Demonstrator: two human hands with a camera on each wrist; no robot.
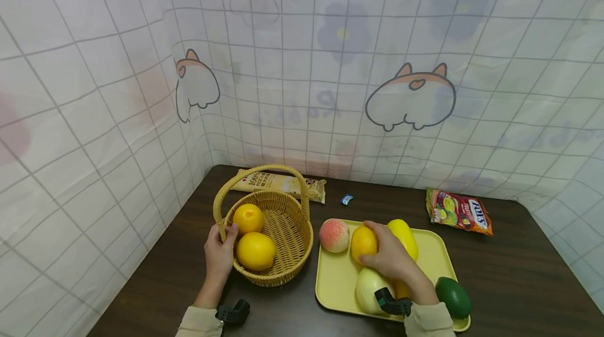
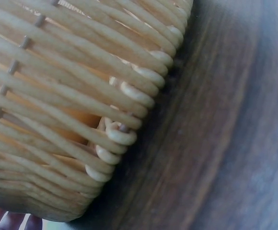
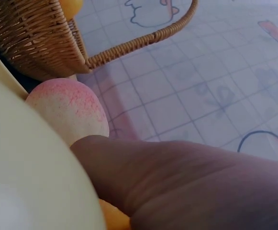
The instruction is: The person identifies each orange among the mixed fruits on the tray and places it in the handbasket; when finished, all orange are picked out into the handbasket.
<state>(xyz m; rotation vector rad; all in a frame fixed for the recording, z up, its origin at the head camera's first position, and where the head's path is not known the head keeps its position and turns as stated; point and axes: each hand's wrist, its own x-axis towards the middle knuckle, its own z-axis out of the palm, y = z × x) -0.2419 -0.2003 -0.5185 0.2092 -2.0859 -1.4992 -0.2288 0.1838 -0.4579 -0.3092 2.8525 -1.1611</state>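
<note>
At the left, my left hand (image 1: 219, 254) grips the wicker basket (image 1: 297, 269) by its near-left rim, at the foot of the arched handle. Inside the basket lie an orange (image 1: 248, 219) and a lemon-like yellow fruit (image 1: 256, 251). My right hand (image 1: 390, 254) holds another orange (image 1: 364, 244) over the yellow tray (image 1: 337, 287), fingers and thumb around its right side. Beside that orange sits a pink-and-white peach (image 1: 334, 236). A long yellow fruit (image 1: 403, 237), a pale round fruit (image 1: 370, 289) and a dark green avocado-like fruit (image 1: 453, 296) also rest on the tray. An orange-coloured item under my wrist is mostly hidden.
Behind the basket lies a long beige snack packet (image 1: 288, 184). A small blue wrapped candy (image 1: 346, 199) is at the back middle, and a red Fox's candy bag (image 1: 460, 211) at the back right. A patterned cloth wall (image 1: 330, 148) borders the dark table (image 1: 160, 279).
</note>
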